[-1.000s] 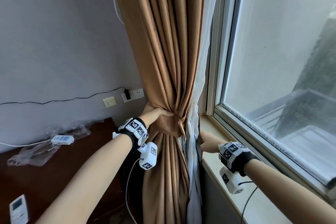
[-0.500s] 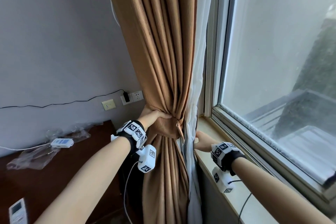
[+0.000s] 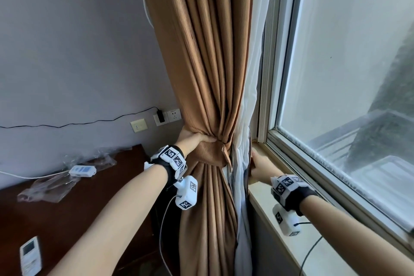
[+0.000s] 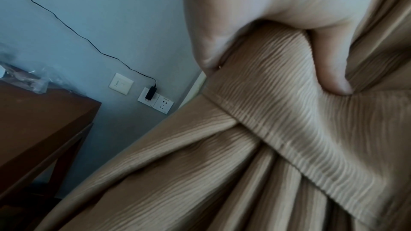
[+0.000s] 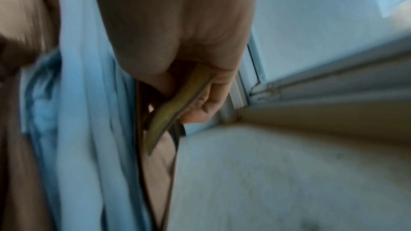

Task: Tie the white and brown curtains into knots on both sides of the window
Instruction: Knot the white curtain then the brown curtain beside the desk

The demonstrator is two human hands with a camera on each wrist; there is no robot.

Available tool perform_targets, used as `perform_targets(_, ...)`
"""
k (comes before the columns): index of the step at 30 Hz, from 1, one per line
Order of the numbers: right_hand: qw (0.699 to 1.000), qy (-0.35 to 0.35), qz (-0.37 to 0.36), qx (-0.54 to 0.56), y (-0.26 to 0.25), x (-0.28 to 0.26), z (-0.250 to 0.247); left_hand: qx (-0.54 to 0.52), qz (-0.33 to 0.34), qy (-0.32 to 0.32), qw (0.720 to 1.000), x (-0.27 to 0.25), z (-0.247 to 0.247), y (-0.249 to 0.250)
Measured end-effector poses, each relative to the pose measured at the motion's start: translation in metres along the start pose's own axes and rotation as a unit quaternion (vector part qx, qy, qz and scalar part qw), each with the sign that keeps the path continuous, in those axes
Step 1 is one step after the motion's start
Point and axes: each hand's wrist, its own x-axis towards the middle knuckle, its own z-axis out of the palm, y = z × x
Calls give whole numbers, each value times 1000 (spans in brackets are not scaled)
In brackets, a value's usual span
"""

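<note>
**Brown curtain gathered at the waist, knot not finished**

The window (image 3: 336, 74) fills the right of the room, its glass hazy and its pale frame smooth, with a flat light sill (image 3: 291, 242) running along below. Just left of it hangs the brown curtain (image 3: 201, 51), a heavy ribbed cloth falling in deep folds and pinched to a narrow waist beside the sill. A flat band (image 3: 208, 152) of the same ribbed cloth, with a stitched hem, crosses that waist. Between the brown cloth and the frame hangs the white curtain (image 3: 248, 107), thin and limp, loose and untied as far as I can see.

I judge this side about half done: the brown is bundled but held by hand, and the white is still to be tied. The other side of the window is out of sight.

The left hand (image 3: 192, 140) grips the gathered waist, its fingers (image 4: 329, 62) curled over the band. The right hand (image 3: 259, 167), near the sill behind the white cloth, pinches a thin yellowish strip (image 5: 177, 108); blur hides what it is.

On the far left a dark wooden desk (image 3: 67, 208) carries crinkled plastic wrap (image 3: 56, 183).
</note>
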Motion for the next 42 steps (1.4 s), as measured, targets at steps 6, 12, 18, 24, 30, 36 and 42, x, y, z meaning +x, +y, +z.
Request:
perform_targets(6, 981, 116, -124, 97, -41, -60, -63, -14, 3, 21, 1000, 4, 2, -2)
perform_targets(12, 970, 99, -220, 40, -85, -80, -40, -3, 18, 38, 999, 2, 21, -4)
perform_targets(18, 987, 16, -162, -18, -83, -69, -26, 62, 24, 19, 998, -7, 11, -4)
perform_targets(24, 985, 129, -112, -39, -103, -61, -20, 125, 45, 10, 991, -20, 9, 2)
perform_targets(30, 984, 119, -108, -75, -95, -55, -33, 433, 96, 61, 894, -40, 0, 10)
perform_targets(36, 992, 83, -92, -28, -80, -47, -45, 534, 371, -96, 754, -78, 3, 34)
perform_targets(42, 994, 6, -74, 82, -77, -49, -53, 532, 333, -108, 771, -79, 18, 28)
